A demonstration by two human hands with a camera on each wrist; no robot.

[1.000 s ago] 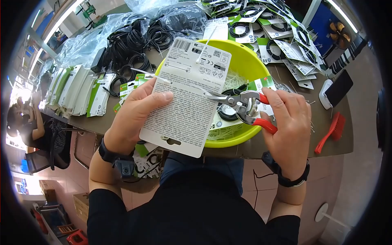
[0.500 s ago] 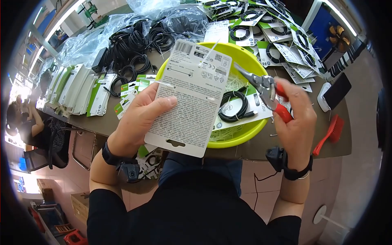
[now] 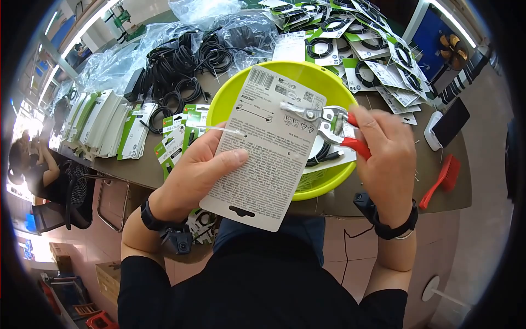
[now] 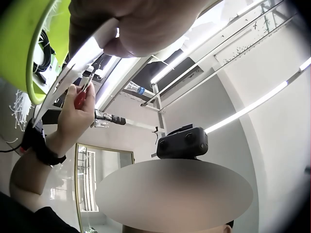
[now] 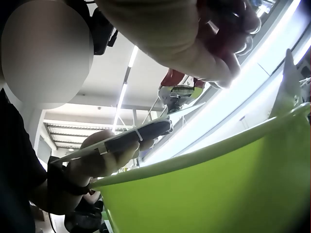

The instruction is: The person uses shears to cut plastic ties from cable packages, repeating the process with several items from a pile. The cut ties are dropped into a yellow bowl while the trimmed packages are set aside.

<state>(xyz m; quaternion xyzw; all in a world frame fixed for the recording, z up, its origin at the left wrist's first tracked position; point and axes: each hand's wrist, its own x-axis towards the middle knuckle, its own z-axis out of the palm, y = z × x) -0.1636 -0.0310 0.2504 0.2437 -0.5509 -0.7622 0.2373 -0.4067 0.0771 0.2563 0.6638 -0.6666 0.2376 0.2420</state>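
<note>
In the head view my left hand [image 3: 197,172] grips a white printed packaging card [image 3: 263,159], thumb on its text side and fingers behind. A thin clear cable tie [image 3: 222,129] sticks out leftward from the card's face. Seen edge-on in the right wrist view, the card carries a dark cable [image 5: 138,136] on its other side. My right hand [image 3: 386,159] holds red-handled pruning shears [image 3: 329,123], fingers and thumb around the handles. The blades overlap the card's upper part, near its small symbols. In the left wrist view the shears [image 4: 81,97] appear beside the card.
Below the card stands a yellow-green basin [image 3: 219,98] with clipped tie ends and a carded cable. Carded cables [image 3: 378,60] are heaped at the back right, loose black cables [image 3: 170,66] at the back left. White cards [image 3: 98,120] stand left; a red brush [image 3: 446,178] and a phone [image 3: 456,122] lie right.
The shears left the card's right edge, swung up and right, then came back over its upper part. The card has shifted right and toward the body. The upper tie's long tail no longer shows.
</note>
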